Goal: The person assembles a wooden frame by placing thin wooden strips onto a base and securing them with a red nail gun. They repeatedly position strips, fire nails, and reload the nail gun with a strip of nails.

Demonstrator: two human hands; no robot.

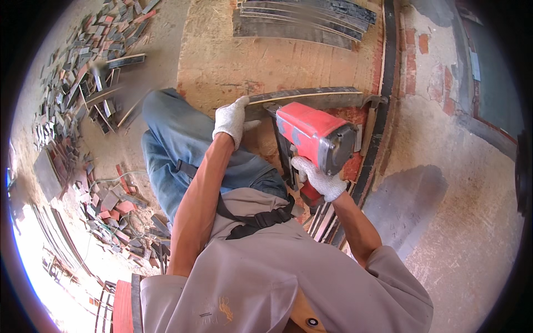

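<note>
My left hand (230, 122), in a white knit glove, grips the left end of a long dark-faced wooden strip (327, 99). This strip lies crosswise in front of my knees, its right end against a dark rail. My right hand (321, 178), also gloved, is wrapped around the handle of a red nail gun (311, 130) with a dark grey end cap. The tool is tilted, and its black nose and magazine side point left, close to the strip. My palm and the tool's body hide the trigger.
Several curved dark planks (302, 25) lie on the plywood board (216, 61) ahead. A dark rail (383, 111) runs along the wall (438, 194) at right. Heaped wood offcuts (83, 83) cover the floor at left. Long strips (61, 238) lie at lower left.
</note>
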